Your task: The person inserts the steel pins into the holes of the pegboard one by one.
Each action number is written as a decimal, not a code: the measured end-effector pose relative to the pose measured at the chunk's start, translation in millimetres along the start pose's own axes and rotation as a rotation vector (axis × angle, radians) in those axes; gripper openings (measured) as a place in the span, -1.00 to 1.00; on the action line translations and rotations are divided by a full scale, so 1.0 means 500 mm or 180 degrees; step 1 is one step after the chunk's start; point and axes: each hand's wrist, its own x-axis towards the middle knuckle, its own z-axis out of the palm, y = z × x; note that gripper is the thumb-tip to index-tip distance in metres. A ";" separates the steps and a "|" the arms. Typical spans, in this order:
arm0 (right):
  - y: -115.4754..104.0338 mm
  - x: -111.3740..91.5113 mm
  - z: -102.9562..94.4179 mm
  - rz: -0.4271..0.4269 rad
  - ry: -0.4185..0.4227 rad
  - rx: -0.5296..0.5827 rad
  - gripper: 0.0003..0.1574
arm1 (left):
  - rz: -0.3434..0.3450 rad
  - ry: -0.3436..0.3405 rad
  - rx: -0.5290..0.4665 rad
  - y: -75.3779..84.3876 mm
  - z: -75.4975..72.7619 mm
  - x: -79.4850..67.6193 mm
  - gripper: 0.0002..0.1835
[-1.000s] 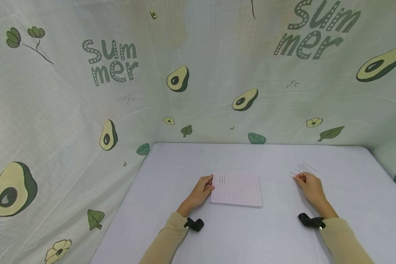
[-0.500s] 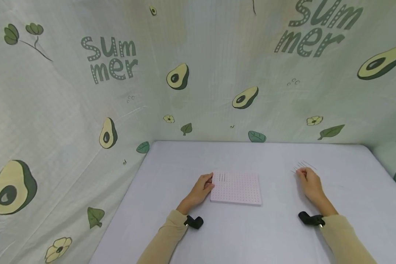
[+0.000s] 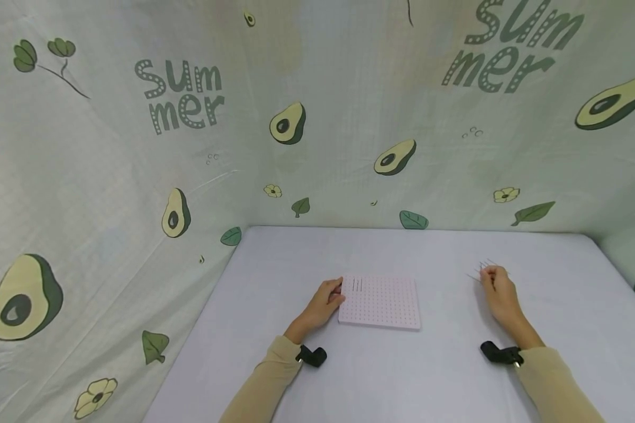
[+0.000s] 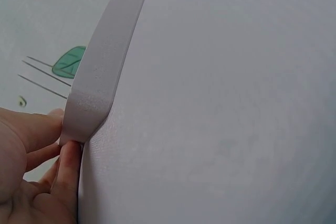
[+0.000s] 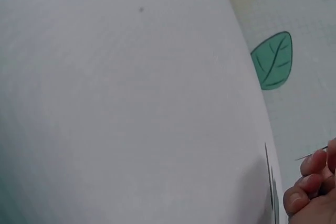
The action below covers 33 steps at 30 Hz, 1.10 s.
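Observation:
A pale pink board (image 3: 383,302) with a grid of small holes lies on the table. Three thin dark metal pins (image 3: 357,285) stand in it near its far left corner; the left wrist view shows these pins (image 4: 44,77) rising above the board's edge (image 4: 100,66). My left hand (image 3: 323,302) holds the board at its left edge, thumb and fingertips against the corner. At the right, my right hand (image 3: 500,291) pinches a thin pin (image 5: 310,156) between its fingertips, tilted off the table. Several loose pins (image 3: 472,277) lie just beyond that hand, partly hidden by it.
The white table (image 3: 402,376) ends at a far edge against a hanging curtain (image 3: 338,70) printed with avocados and leaves. A black wrist camera (image 3: 311,356) is on the left wrist, another camera (image 3: 500,353) on the right.
My right hand has shifted slightly up and right among the loose pins, and a pin now stands tilted up at its fingertips. My left hand and the board have stayed in place.

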 end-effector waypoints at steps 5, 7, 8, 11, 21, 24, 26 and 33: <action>-0.010 0.003 -0.001 0.0105 0.0018 0.0123 -0.76 | 0.0018 0.0008 -0.0029 -0.002 0.001 0.000 -0.44; -0.013 0.004 -0.001 0.0151 0.0028 0.0184 -0.79 | 0.0020 0.0004 -0.0044 -0.001 0.000 -0.001 -0.44; -0.014 0.004 -0.001 0.0160 0.0025 0.0196 -0.80 | 0.0018 0.0004 -0.0052 -0.001 0.000 -0.001 -0.44; -0.019 0.004 -0.001 0.0148 0.0047 0.0245 -0.84 | 0.0010 0.0000 -0.0047 0.000 -0.001 -0.002 -0.44; -0.054 0.007 0.010 -0.0004 0.0017 0.0370 -0.89 | 0.0003 0.0001 -0.0060 0.001 0.001 -0.003 -0.44; -0.069 0.009 0.015 -0.0077 0.0012 0.0451 -0.91 | -0.0003 -0.0008 -0.0059 0.000 0.001 -0.004 -0.44; -0.079 0.011 0.019 -0.0135 0.0003 0.0530 -0.92 | -0.0003 -0.0011 -0.0059 0.001 0.000 -0.004 -0.44; -0.111 0.021 0.036 -0.0249 -0.0067 0.0624 -0.93 | 0.0062 0.0007 -0.0045 0.000 -0.003 -0.004 -0.44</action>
